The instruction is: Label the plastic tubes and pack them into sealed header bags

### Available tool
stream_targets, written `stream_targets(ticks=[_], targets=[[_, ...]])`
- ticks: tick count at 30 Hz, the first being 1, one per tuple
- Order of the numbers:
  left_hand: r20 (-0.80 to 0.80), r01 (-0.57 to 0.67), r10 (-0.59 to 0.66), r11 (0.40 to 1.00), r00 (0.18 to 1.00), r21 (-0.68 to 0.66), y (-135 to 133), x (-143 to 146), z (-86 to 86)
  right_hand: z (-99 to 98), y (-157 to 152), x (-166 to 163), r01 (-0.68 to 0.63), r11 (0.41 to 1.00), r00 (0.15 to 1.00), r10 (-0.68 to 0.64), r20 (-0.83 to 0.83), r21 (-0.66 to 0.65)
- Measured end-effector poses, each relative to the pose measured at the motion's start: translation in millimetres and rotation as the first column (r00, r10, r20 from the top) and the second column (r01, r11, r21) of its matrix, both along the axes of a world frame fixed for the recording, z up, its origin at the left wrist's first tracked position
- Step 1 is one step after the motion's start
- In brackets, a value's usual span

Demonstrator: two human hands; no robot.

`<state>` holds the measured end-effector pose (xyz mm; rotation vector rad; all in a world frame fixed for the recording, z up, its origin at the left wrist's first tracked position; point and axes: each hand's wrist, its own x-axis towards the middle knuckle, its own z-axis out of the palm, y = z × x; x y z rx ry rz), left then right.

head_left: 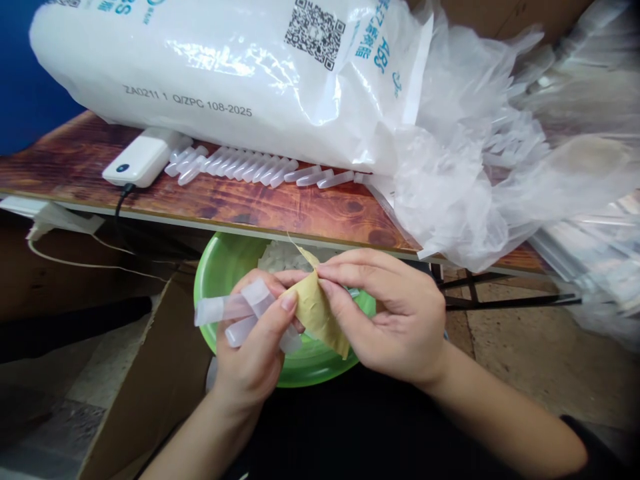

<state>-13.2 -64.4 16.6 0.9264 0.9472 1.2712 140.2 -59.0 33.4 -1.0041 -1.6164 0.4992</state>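
Observation:
My left hand (260, 333) is closed on several small translucent plastic tubes (257, 297), which stick out between the fingers at different angles. Its thumb also presses on the edge of a creased yellow, tape-like piece (320, 310). Thumb and fingertips of my right hand (390, 313) pinch the top of that yellow piece, where a narrow torn-looking tip points up. Both hands are over a green basin (210, 267). Inside it, small whitish translucent pieces (285, 257) show behind the fingers; the rest is hidden by my hands.
On the wooden table (240, 210) lies a row of similar tubes (250, 165) before a large white printed bag (200, 67). A white device (143, 157) with a black cable sits at left. Clear plastic bags (460, 167) heap at right. A cardboard box (155, 360) stands lower left.

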Motion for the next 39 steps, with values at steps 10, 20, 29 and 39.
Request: stream_targets(ticks=[10, 20, 29, 39], targets=[[-0.039, -0.02, 0.021, 1.0, 0.999, 0.02, 3, 4, -1.4, 1.0, 10, -1, 0.073, 0.995, 0.997, -0.076, 0.034, 0.069], [0.083, 0.024, -0.007, 0.98, 0.996, -0.198, 5, 9, 8.5, -7.5, 12, -1, -0.006, 0.971, 0.953, -0.067, -0.296, -0.239], [0.29, 0.122, -0.062, 0.973, 0.955, -0.196, 9, 1, 7.1, -30.7, 29, 35, -0.518, 0.694, 0.754, 0.096, -0.65, -0.5], [0.213, 0.052, -0.011, 0.981, 0.977, -0.189, 17, 2, -0.1, 24.7, 12, 133, 0.109, 0.899, 0.936, -0.237, -0.259, -0.425]])
